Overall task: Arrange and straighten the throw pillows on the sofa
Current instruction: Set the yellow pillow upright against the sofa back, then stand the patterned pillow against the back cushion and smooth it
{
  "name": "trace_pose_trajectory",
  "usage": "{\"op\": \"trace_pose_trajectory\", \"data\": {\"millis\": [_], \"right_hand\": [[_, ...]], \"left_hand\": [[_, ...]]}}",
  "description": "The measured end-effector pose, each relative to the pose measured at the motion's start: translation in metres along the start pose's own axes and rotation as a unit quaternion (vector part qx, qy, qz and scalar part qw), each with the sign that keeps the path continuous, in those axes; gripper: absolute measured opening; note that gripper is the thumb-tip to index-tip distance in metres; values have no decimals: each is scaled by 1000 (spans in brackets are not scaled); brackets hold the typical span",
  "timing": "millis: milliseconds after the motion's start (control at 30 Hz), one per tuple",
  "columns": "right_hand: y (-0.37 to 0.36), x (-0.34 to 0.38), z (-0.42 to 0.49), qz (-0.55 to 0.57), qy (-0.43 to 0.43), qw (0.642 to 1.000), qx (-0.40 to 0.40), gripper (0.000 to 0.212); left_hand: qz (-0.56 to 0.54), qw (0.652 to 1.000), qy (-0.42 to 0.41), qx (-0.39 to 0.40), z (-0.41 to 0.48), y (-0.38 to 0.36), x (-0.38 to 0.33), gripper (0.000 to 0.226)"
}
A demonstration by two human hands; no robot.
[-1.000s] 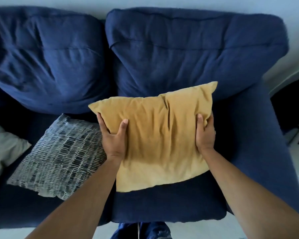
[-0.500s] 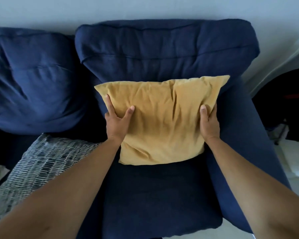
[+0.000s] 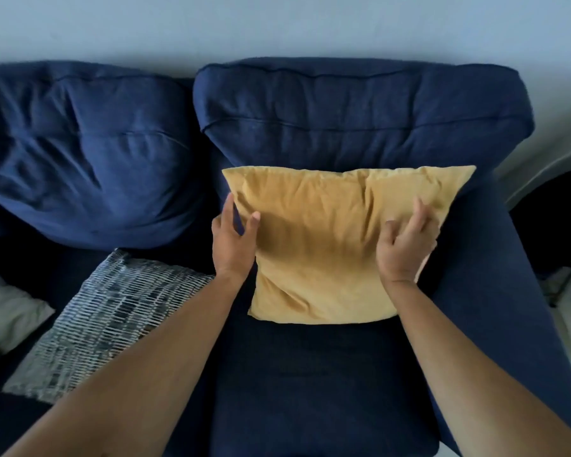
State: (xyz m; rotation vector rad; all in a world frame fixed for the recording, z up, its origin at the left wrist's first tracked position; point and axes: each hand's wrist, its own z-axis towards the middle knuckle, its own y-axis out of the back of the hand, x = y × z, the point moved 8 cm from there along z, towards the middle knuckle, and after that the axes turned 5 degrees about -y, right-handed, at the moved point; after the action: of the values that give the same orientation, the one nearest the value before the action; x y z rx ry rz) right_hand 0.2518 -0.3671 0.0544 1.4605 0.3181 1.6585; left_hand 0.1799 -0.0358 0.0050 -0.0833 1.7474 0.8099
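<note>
Yellow pillow (image 3: 337,245) stands propped against the right back cushion (image 3: 360,120), bottom edge on the seat (image 3: 310,384), near the armrest (image 3: 495,291). My left hand (image 3: 233,240) is open at its left edge, thumb on the front face and fingers beside the side seam, not clamping. My right hand (image 3: 406,244) lies on the right part of the face, fingers spread and slightly curled, pressing or patting, nothing pinched.

Step in hand, as I judge it: seat and square this pillow. To do it well: push the base back into the seat crease so it doesn't slide forward, level the top edge with the cushion seam, then smooth the vertical creases outward with flat palms. The upper right corner pokes out further than the left, so nudge that in.

Next up: patterned pillow (image 3: 109,328) lies flat and skewed on the left seat; white pillow (image 3: 4,318) is at the far left edge, partly out of view.

No brands, labels or readable writing anywhere.
</note>
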Motion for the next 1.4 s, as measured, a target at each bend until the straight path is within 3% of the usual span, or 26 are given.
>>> {"op": "trace_pose_trajectory", "data": {"millis": [100,233,367,567,667,800,867,933,1033,1167,1267,1400], "right_hand": [[-18,60,-28,85,99,991,21,37],[-66,117,-85,123,104,974,157,24],[-126,133,-149,106,12,951,290,24],[-216,123,-244,60,-121,925,356,30],[-262,98,-293,16,-231,900,368,51],[-304,75,-359,4,-349,837,423,88],[-320,71,-382,36,-371,820,435,97],[-329,70,-394,74,-394,813,421,103],[-331,75,-398,115,-407,827,370,105],[-317,104,-387,134,-336,874,325,102],[-302,142,-372,149,-255,910,292,98],[-282,203,-337,204,-141,941,231,90]], "left_hand": [[46,998,8,-32,5,40,11,42],[89,995,27,-45,9,95,44,29],[170,984,40,-18,20,146,96,29],[271,958,91,25,44,221,212,39],[320,937,129,54,59,244,271,59],[350,905,197,137,71,260,343,97],[308,907,236,162,76,265,372,112],[187,927,277,167,76,266,392,128],[68,942,299,134,73,269,403,136],[-53,961,265,64,71,280,392,94],[-114,974,195,11,67,303,363,60],[-188,979,60,-43,74,342,311,64]]}}
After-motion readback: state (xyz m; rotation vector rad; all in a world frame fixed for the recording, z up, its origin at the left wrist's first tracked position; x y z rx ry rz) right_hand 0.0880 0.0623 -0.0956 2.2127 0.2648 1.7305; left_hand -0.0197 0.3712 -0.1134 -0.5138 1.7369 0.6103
